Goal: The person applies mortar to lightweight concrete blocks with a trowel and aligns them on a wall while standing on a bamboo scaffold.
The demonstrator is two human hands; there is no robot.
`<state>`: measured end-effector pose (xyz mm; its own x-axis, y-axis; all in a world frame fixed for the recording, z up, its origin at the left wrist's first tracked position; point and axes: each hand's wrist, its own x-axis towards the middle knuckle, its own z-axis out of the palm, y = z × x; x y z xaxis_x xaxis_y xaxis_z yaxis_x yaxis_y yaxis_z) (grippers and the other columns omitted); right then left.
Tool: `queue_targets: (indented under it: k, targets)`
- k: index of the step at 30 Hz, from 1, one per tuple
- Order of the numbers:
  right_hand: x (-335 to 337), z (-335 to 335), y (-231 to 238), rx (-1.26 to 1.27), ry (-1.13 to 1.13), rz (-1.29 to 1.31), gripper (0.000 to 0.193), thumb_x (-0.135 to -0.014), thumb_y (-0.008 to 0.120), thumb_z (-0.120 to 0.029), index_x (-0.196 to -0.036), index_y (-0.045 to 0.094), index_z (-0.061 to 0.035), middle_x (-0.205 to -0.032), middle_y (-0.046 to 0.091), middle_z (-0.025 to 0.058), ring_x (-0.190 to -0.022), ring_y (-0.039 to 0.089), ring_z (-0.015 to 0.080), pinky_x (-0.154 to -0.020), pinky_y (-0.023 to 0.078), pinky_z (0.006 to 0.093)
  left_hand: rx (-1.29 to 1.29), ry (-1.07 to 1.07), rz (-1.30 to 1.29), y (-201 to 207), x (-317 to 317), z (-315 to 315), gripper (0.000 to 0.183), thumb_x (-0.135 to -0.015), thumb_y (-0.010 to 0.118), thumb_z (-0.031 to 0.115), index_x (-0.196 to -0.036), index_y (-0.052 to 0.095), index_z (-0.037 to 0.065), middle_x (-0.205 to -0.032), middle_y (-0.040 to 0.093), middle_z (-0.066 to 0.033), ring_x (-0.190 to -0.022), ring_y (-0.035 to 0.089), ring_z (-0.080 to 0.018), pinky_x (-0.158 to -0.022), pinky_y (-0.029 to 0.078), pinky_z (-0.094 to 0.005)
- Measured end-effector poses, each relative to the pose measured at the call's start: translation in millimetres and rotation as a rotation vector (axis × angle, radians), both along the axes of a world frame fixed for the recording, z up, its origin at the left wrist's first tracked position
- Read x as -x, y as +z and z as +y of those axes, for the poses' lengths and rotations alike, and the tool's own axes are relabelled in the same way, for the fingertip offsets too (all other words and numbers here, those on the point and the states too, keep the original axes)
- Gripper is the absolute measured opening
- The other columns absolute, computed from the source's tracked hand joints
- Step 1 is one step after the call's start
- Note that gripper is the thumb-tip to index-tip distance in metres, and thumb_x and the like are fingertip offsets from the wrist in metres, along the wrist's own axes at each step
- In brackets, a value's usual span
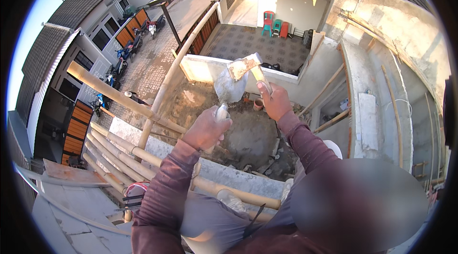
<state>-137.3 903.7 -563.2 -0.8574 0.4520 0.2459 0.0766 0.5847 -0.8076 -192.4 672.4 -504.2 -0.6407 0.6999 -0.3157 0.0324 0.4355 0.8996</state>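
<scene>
My left hand [205,127] is closed round the pale handle of a trowel [230,89], whose grey, mortar-smeared blade points away from me. In my right hand [276,103] is the light wooden handle of a hammer [244,65]. Its head, pale and crusted, overlaps the far end of the trowel blade; whether the two touch I cannot tell. Both tools are held up in front of me, above the rough ground below.
I am high up, with bamboo poles [114,92] crossing at left and a thicker bamboo pole [238,194] under my legs. A concrete wall top [229,177] runs below. Far below lie a reddish bucket [258,104] and rubble. Unfinished walls [377,106] stand at right.
</scene>
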Motion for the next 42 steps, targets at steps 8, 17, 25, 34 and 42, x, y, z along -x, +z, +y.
queue_targets:
  k: [8, 17, 25, 34, 42]
  targets:
    - [3.6, -0.3, 9.3, -0.068, 0.114, -0.117, 0.057, -0.095, 0.046, -0.048, -0.100, 0.061, 0.0071, -0.081, 0.064, 0.0238, -0.081, 0.063, 0.0421, -0.075, 0.050, 0.0461, 0.004, 0.002, 0.009, -0.4, -0.8, -8.8, 0.021, -0.086, 0.059, 0.017, -0.096, 0.052, 0.000, -0.068, 0.053, -0.0026, -0.052, 0.053, -0.0097, -0.047, 0.045, -0.0255]
    - [4.3, -2.0, 2.2, -0.132, 0.080, -0.043, 0.063, -0.092, 0.049, -0.054, -0.092, 0.063, 0.0073, -0.081, 0.061, 0.0299, -0.079, 0.061, 0.0437, -0.073, 0.048, 0.0451, -0.010, -0.035, -0.005, -2.9, -1.2, -7.2, 0.020, -0.087, 0.059, 0.017, -0.096, 0.053, 0.001, -0.067, 0.053, -0.0021, -0.052, 0.052, -0.0090, -0.046, 0.044, -0.0247]
    - [-6.8, -20.8, 8.7, -0.120, 0.263, -0.096, 0.055, -0.095, 0.047, -0.047, -0.085, 0.062, 0.0050, -0.063, 0.055, 0.0223, -0.061, 0.055, 0.0371, -0.062, 0.045, 0.0422, -0.005, -0.072, -0.023, -5.2, -3.3, 5.0, 0.019, -0.088, 0.060, 0.017, -0.096, 0.053, 0.001, -0.068, 0.053, -0.0014, -0.051, 0.052, -0.0086, -0.046, 0.044, -0.0247]
    - [-21.1, 16.3, 31.9, 0.083, 0.036, 0.015, 0.061, -0.095, 0.043, -0.053, -0.084, 0.061, 0.0042, -0.070, 0.060, 0.0230, -0.065, 0.060, 0.0373, -0.065, 0.048, 0.0411, -0.108, 0.100, -0.124, -13.8, 1.7, 0.8, 0.021, -0.088, 0.061, 0.018, -0.100, 0.053, 0.003, -0.072, 0.053, 0.0000, -0.056, 0.053, -0.0078, -0.049, 0.045, -0.0240]
    - [-25.3, -9.8, 4.8, -0.103, 0.129, -0.056, 0.056, -0.097, 0.041, -0.048, -0.089, 0.061, 0.0041, -0.075, 0.062, 0.0247, -0.078, 0.062, 0.0402, -0.078, 0.044, 0.0452, -0.403, 0.284, -0.215, -11.3, 4.4, 10.5, 0.019, -0.089, 0.062, 0.017, -0.099, 0.052, 0.004, -0.073, 0.053, -0.0015, -0.055, 0.053, -0.0093, -0.047, 0.046, -0.0252]
